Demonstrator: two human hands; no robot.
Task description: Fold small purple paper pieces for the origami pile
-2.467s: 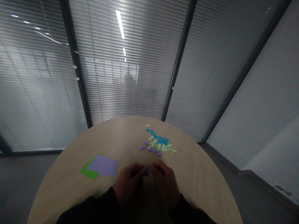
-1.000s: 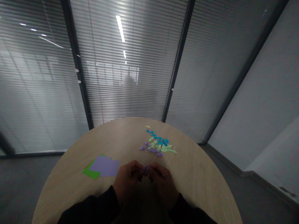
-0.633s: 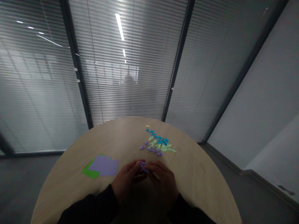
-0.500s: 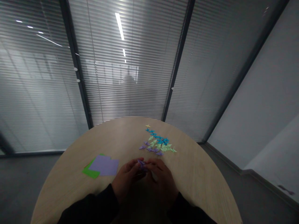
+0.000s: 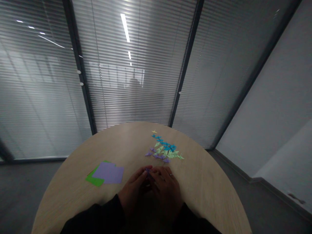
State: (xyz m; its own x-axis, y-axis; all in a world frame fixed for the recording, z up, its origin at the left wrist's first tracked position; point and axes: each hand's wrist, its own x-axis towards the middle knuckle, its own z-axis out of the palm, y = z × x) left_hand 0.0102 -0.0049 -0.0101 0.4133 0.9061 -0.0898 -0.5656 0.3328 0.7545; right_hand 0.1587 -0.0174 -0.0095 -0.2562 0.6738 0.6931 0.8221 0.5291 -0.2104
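**Two hands close over a scrap of purple paper**

Head view: the person leans over a round wooden table [image 5: 207, 182], dark sleeves [image 5: 97, 217] coming in from the bottom edge. The left hand [image 5: 133, 191] and the right hand [image 5: 164, 188] meet low over the tabletop near the front edge. Their fingertips are pressed together on a small purple piece [image 5: 147, 170], and only a sliver of it peeks out where they join. It looks to me like a creasing or pinching step on folded paper, with both hands nipping the same piece. Work this small calls for a steady fingertip hold and light, even pressure, so the fold does not slip.

Left of the hands lie flat purple sheets [image 5: 108, 173] on top of a green sheet [image 5: 94, 180]. Further back, well apart from the hands, sits a scatter of folded bits [image 5: 165, 150] in blue, pale green and purple, with a yellow star [image 5: 154, 131] at its far end. Behind the table stands a glass wall with blinds [image 5: 131, 65].

The light is dim. The piece's shape is almost wholly covered by the fingers, and I cannot tell whether it rests on the wood or hangs just above it. The thumbs are hidden, and the forearms are cut off by the frame.
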